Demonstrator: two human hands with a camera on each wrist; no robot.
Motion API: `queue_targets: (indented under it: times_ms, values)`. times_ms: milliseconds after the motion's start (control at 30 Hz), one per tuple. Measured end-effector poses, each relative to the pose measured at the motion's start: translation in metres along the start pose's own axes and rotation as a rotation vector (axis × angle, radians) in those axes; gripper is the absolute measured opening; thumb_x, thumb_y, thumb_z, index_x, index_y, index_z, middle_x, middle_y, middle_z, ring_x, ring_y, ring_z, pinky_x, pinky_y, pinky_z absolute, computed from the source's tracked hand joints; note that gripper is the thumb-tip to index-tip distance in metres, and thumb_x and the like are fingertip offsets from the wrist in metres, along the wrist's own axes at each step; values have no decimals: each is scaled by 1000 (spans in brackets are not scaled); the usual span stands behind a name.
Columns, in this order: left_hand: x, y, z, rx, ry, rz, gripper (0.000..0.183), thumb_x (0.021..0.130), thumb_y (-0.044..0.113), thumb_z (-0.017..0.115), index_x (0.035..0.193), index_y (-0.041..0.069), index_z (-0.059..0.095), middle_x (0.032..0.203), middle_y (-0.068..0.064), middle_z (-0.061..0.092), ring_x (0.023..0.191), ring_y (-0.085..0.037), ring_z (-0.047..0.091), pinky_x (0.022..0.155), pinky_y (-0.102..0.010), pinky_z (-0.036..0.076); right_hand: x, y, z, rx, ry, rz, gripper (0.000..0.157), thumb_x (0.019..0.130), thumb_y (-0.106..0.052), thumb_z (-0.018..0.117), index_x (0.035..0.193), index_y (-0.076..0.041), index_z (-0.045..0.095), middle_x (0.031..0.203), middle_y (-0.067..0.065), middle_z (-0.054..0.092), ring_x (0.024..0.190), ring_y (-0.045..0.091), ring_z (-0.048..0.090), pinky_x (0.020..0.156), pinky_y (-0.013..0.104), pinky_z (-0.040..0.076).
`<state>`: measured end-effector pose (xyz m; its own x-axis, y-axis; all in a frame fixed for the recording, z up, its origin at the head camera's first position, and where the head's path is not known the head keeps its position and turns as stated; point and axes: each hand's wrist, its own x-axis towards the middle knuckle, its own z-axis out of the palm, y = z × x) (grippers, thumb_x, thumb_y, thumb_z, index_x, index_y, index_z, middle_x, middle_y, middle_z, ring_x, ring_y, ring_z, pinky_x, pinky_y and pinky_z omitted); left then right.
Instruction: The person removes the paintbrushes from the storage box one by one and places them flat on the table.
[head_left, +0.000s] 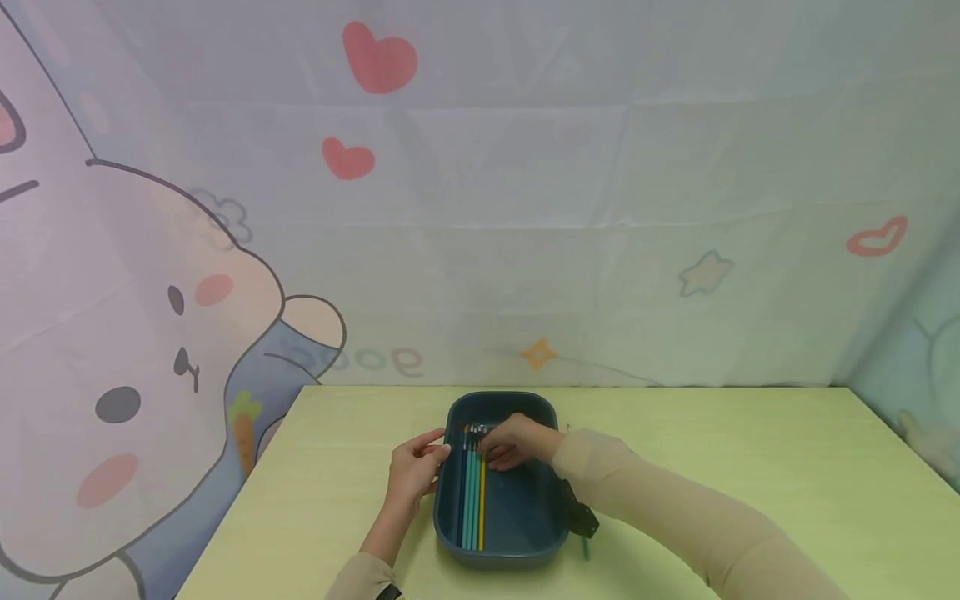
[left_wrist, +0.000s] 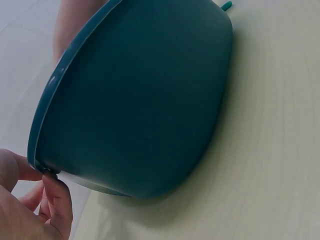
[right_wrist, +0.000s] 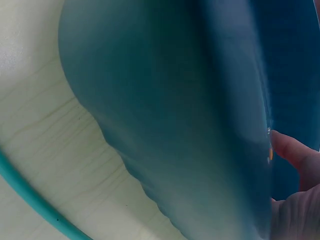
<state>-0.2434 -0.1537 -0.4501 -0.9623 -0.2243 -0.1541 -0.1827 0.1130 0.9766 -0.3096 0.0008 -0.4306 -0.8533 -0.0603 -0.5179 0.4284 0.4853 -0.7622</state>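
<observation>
A dark blue oblong basin (head_left: pixel 525 525) stands on the table. Several slim paintbrushes (head_left: pixel 470 500) lie side by side along its left inner wall, with dark blue, teal and yellow handles and their tips at the far end. My left hand (head_left: pixel 414 471) pinches the basin's left rim between thumb and fingers, seen also in the left wrist view at the rim (left_wrist: pixel 47 100). Reaching over the right wall, my right hand (head_left: pixel 517 440) has its fingers curled at the upper part of the yellow-handled paintbrush (head_left: pixel 482 508). In the right wrist view the basin wall hides most of that hand.
A thin green stick (head_left: pixel 586 547) lies on the table just right of the basin, partly covered by the black wrist camera (head_left: pixel 581 512). The pale yellow-green table (head_left: pixel 750 450) ends at a printed cloth backdrop (head_left: pixel 525 208).
</observation>
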Motion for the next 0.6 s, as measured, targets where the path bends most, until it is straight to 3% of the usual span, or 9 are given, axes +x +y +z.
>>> queue_targets:
  times_ms: [367, 467, 600]
  values:
    - [0, 2, 1, -5, -5, 0, 33, 91, 10, 61, 123, 2, 63, 92, -9, 61, 66, -15, 58, 51, -21, 48, 5, 1, 2, -26, 51, -6, 11, 77, 2, 73, 86, 8, 72, 68, 11, 70, 53, 12, 64, 62, 28, 57]
    - [0, 2, 1, -4, -5, -3, 33, 91, 9, 61, 124, 2, 63, 92, -8, 60, 66, -15, 58, 52, -22, 49, 6, 2, 4, -38, 93, -1, 22, 74, 3, 75, 91, 13, 66, 64, 12, 68, 51, 14, 64, 58, 28, 57]
    - [0, 2, 0, -2, -2, -8, 33, 91, 9, 62, 124, 2, 63, 91, -8, 60, 67, -15, 58, 53, -24, 51, 7, 2, 6, -37, 111, 5, 44, 72, 4, 76, 108, 16, 54, 64, 13, 67, 50, 16, 65, 56, 29, 57]
